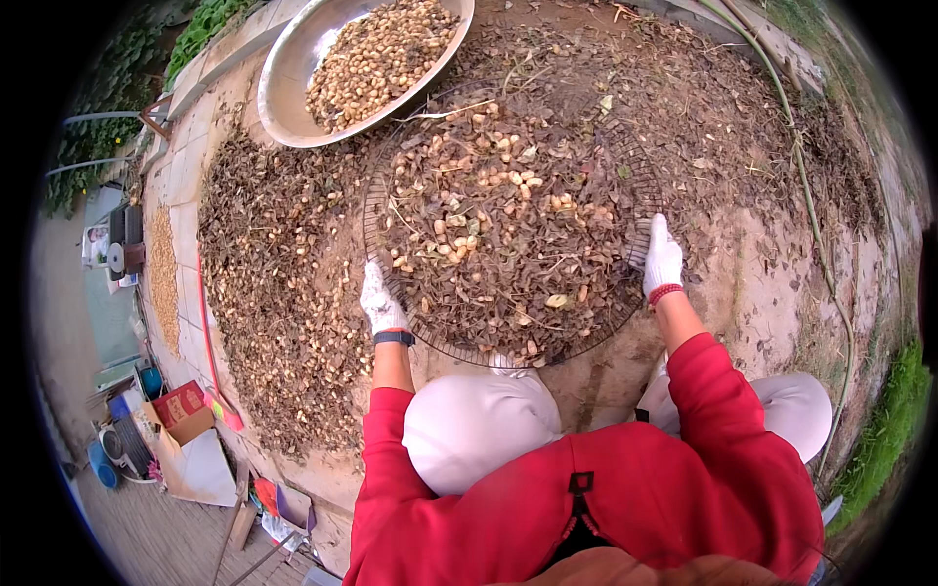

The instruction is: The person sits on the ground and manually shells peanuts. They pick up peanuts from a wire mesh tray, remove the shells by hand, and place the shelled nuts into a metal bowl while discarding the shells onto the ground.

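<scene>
A round wire sieve point(634, 157) lies level in front of me, filled with dry leaf litter and unshelled peanuts point(458, 249). My left hand point(382, 300), in a white glove, grips its left rim. On the opposite side my right hand point(662, 256), gloved too, holds the rim with the thumb pointing forward. The fingers of both hands are partly hidden under the rim. Beyond the sieve, a large metal basin point(282, 91) holds many peanuts mixed with some debris.
Peanuts mixed with leaves point(286, 293) cover the ground at left. A red-handled tool point(207, 322) lies beside them. A cardboard box point(183, 414) stands lower left. More peanuts point(163, 282) lie on tiles. A long hose or vine point(802, 165) runs along the right.
</scene>
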`<state>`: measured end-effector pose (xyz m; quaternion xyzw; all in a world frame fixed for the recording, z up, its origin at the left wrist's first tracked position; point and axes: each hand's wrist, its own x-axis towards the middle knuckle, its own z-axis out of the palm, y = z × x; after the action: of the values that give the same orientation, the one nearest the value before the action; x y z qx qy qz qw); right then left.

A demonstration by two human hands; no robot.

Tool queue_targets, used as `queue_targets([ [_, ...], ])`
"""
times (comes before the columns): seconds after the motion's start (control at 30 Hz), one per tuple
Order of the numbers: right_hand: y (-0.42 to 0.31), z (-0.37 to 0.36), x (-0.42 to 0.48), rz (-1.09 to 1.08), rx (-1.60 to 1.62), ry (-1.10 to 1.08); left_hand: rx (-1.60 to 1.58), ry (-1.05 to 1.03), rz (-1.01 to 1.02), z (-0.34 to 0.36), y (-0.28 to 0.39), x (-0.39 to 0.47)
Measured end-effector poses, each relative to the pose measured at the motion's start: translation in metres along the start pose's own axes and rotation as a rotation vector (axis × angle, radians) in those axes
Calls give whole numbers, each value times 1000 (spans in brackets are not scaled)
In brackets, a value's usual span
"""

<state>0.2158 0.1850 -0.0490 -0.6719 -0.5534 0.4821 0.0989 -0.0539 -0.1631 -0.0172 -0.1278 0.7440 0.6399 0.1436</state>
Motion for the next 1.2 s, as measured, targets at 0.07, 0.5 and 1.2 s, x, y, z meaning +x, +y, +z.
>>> queue_targets([
  [0.07, 7, -15, 22, 89, 311, -150, 146, -8, 116, 13, -7, -11],
  [0.5, -3, -48, 54, 72, 143, -132, -33, -61, -221, 1, -46, -16],
  [1.2, -6, -29, 58, -61, 284, -181, 732, -50, 536, -42, -139, -8],
])
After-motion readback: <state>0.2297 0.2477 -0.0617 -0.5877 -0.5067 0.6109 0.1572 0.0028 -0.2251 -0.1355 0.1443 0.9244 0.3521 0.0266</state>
